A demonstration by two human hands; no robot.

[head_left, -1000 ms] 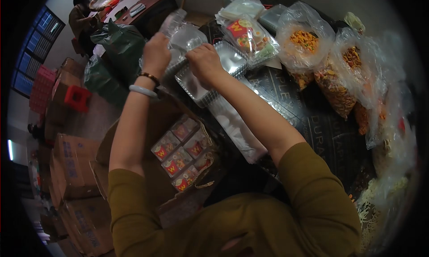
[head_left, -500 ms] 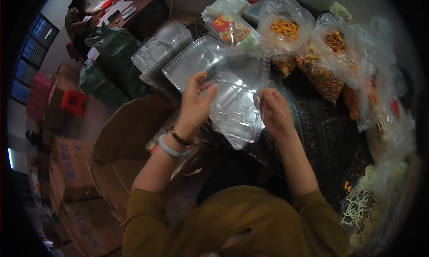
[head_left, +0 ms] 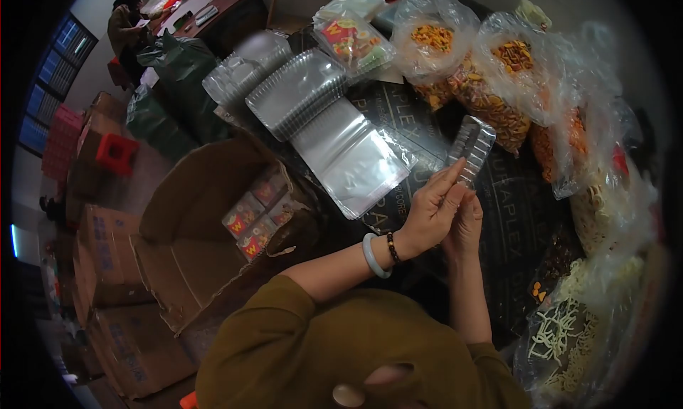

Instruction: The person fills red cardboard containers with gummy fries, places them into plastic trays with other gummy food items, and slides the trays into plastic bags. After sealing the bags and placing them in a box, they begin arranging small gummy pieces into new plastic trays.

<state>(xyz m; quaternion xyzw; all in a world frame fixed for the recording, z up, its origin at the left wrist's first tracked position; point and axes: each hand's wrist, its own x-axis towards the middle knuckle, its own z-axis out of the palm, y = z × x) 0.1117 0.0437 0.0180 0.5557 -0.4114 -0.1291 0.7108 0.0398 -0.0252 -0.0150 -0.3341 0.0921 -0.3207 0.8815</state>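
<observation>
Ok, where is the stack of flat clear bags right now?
In the head view, the stack lies on the dark surface to the person's left, between the ridged containers and left hand.

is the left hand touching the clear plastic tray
Touching: the head view shows fingertips of the left hand laid over the lower end of the clear plastic tray.
</observation>
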